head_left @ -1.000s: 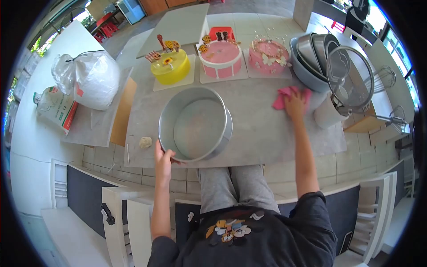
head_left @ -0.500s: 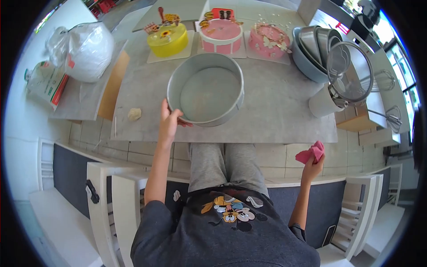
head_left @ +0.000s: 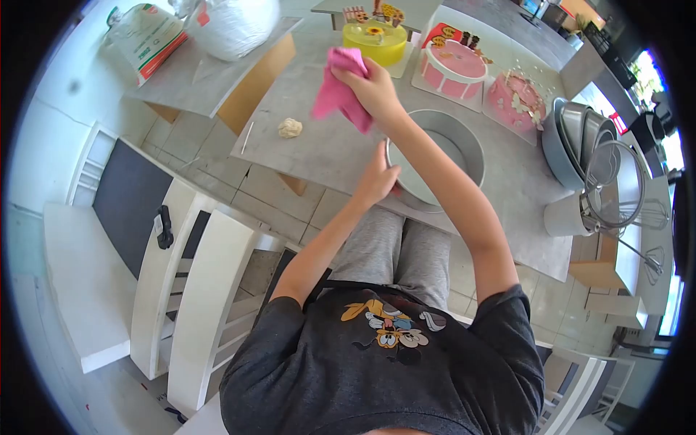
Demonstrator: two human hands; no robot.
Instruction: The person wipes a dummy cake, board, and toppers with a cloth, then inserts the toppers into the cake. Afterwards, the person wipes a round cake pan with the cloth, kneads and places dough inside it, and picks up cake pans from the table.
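A round, deep metal cake pan (head_left: 473, 148) rests on the grey table, partly covered by my right forearm. Its near-left rim is gripped by my left hand (head_left: 378, 177), thumb on the inside edge. My right hand (head_left: 375, 88) is closed around a pink cloth (head_left: 337, 96), raised above the table to the left of the pan. The cloth hangs loosely below the fingers. A small pale lump of dough (head_left: 290, 128) lies on the table, left of both hands.
At the back stand a yellow cake (head_left: 375, 47), a pink-and-white cake (head_left: 455, 69) and a pink cake with butterflies (head_left: 513, 100). Stacked bowls (head_left: 562, 156) and a white container (head_left: 565, 215) with a strainer occupy the right side. Bags (head_left: 235, 25) sit on the left table.
My right hand has carried the pink cloth from the table's front right, across and over to the left of the pan. The view has turned left. My left hand keeps hold of the rim.
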